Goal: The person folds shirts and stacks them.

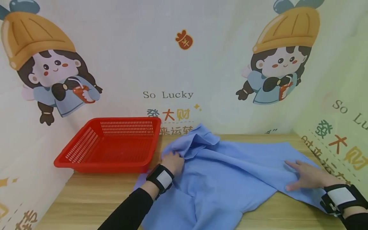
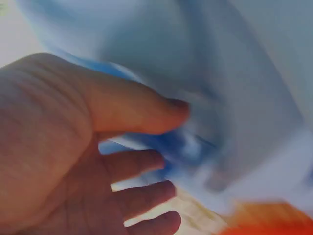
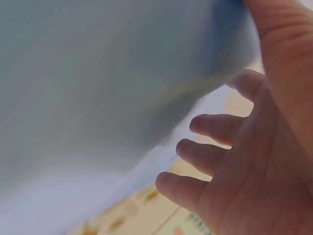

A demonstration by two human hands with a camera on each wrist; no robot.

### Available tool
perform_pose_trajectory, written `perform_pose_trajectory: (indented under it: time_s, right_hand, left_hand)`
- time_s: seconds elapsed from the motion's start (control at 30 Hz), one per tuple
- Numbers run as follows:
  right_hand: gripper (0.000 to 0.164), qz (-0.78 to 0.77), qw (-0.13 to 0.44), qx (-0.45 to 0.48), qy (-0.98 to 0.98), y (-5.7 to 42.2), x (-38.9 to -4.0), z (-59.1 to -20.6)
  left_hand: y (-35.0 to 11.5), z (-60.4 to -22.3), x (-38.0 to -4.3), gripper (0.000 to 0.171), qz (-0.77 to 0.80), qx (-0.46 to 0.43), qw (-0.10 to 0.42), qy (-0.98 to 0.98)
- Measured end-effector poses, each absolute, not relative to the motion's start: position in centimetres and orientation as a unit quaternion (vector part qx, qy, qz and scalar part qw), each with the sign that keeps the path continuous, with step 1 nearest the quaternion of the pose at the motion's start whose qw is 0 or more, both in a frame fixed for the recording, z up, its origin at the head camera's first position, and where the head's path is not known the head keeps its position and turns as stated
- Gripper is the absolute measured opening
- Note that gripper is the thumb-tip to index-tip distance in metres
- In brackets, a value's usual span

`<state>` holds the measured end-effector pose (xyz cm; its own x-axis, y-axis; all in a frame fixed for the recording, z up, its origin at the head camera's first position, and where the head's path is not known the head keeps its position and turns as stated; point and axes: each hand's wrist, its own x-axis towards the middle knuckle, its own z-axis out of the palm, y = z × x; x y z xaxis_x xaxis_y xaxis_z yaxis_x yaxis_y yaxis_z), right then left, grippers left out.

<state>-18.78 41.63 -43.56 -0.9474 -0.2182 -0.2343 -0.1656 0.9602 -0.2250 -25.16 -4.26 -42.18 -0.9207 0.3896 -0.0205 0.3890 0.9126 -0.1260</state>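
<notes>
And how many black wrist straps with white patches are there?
2. One black wrist strap is on the left wrist, near the red slotted plastic basket; the other strap is on the right wrist, by the light-blue cloth.

Head view bright, light diffuse and even; backdrop greyish at upper centre, tinged yellow-green at right, cloth folds carrying only soft shadows, detail slightly soft. Left wrist view dimmer and hazy: left hand shaded against a pale patch at left edge, cloth smeared by blur, basket a soft orange-red patch at lower right. Right wrist view: right hand shaded, finger edges fairly crisp, cloth grey and out of focus, darkest upper right, paling toward lower left.
</notes>
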Motion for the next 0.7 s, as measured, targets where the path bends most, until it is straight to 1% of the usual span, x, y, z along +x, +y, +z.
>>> perform_pose_trajectory:
  time_s: [0.07, 0.13, 0.23, 0.3, 0.4, 0.47, 0.6, 0.7]
  right_hand:
    - [0.097, -0.115, 0.102, -0.116, 0.981, 40.0, -18.5, -43.0]
    - [0.097, -0.128, 0.09, -0.132, 0.979, 38.3, -18.2, -42.5]
    - [0.101, -0.126, 0.102, -0.142, 0.976, 36.3, -18.0, -42.5]
    - [0.103, -0.127, 0.118, -0.142, 0.975, 35.4, -18.0, -43.0]
    - [0.101, -0.137, 0.138, -0.132, 0.972, 35.2, -18.1, -43.9]
    - [0.098, -0.154, 0.145, -0.123, 0.97, 35.6, -18.2, -44.5]
    - [0.091, -0.198, 0.153, -0.121, 0.961, 37.0, -18.7, -45.2]
    - [0.088, -0.213, 0.158, -0.124, 0.956, 38.1, -19.1, -45.3]
  left_hand:
    - [-3.3, -41.6, -23.7, 0.025, 0.041, -0.231, -0.008, -0.972]
    - [-2.1, -41.2, -22.2, 0.037, 0.015, -0.262, -0.034, -0.964]
    - [-0.3, -41.8, -20.1, 0.058, -0.012, -0.282, -0.094, -0.955]
    - [0.3, -42.7, -19.6, 0.067, -0.013, -0.281, -0.137, -0.95]
    - [0.2, -44.1, -19.9, 0.077, -0.012, -0.269, -0.194, -0.943]
    - [-0.3, -44.5, -20.6, 0.083, -0.015, -0.269, -0.219, -0.938]
    - [-1.8, -44.3, -22.2, 0.088, -0.018, -0.278, -0.248, -0.928]
    - [-2.9, -43.7, -22.8, 0.092, 0.007, -0.269, -0.254, -0.929]
